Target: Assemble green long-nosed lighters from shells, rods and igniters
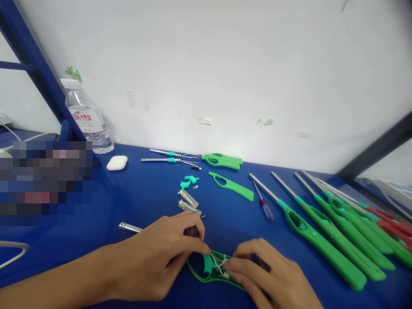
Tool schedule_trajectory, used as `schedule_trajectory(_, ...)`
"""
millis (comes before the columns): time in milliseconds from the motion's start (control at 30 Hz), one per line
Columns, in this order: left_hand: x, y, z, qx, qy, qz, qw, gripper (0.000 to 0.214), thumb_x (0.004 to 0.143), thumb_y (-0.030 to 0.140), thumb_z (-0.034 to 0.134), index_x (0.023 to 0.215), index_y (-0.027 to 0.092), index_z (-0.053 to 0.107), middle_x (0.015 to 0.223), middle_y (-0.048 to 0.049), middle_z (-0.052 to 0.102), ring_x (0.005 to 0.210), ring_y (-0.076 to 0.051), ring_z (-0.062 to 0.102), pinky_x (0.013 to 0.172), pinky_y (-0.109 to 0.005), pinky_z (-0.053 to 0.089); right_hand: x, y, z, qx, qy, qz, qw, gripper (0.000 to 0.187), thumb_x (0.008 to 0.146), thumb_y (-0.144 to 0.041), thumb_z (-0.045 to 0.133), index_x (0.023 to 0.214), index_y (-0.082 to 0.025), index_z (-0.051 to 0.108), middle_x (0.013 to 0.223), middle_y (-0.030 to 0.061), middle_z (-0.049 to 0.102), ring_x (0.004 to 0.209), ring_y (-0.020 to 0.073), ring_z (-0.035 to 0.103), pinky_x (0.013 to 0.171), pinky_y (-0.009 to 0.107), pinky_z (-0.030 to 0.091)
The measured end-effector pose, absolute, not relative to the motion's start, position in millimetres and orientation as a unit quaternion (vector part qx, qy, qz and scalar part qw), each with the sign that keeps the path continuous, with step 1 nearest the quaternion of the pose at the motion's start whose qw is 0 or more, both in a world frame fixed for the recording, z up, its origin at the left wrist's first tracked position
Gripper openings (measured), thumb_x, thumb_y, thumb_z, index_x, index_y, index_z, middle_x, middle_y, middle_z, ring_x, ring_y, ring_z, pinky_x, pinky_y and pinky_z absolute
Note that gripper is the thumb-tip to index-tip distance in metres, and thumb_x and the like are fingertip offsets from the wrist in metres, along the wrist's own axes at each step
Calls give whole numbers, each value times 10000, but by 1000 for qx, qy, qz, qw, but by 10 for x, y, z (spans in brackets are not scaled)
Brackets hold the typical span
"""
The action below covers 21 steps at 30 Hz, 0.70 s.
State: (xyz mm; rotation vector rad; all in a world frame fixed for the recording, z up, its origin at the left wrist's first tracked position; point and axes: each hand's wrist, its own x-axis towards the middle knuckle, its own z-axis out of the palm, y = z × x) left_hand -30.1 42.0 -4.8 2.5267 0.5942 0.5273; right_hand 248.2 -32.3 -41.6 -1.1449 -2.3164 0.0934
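Note:
An opened green stick lighter [202, 280] lies on the blue table between my hands, its hollow side up. Inside it sit a turquoise trigger [208, 263] and thin white wires [219, 267]. My left hand [164, 253] is closed on the lighter's front end, with thumb and forefinger at the rim beside the trigger. The metal tube [128, 227] sticks out left from behind that hand. My right hand [265, 272] bends over the lighter's handle, its fingertips pinched at the wires. The fingers hide much of the handle's inside.
Finished-looking lighters [328, 244] lie in a row at right, with a screwdriver [265, 209] beside them. Ahead are a loose shell half [236, 187], clear fuel tanks [189, 199], another trigger [189, 182] and metal tubes [157, 160]. A water bottle [86, 116] and white case [117, 163] stand left.

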Motion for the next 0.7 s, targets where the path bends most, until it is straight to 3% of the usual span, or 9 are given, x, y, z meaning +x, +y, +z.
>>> schedule_trajectory(400, -293, 481, -37, 908, 218, 203, 295, 392, 1040, 33, 465, 1168, 227, 780, 1075, -37, 678, 945, -152, 686, 835, -226, 522, 2506, -328, -443, -419, -865, 26, 275, 195, 1109, -205, 567, 1144, -310, 728, 976, 9, 736, 739, 136, 709, 626, 219, 560)
schedule_trajectory(700, -296, 478, -46, 901, 231, 206, 305, 331, 1032, 21, 511, 1070, 215, 776, 1074, -33, 678, 973, -153, 686, 869, -209, 516, 2507, -314, -424, -420, -867, 30, 266, 205, 1104, -206, 576, 1170, -321, 733, 988, 11, 737, 749, 138, 713, 627, 222, 559)
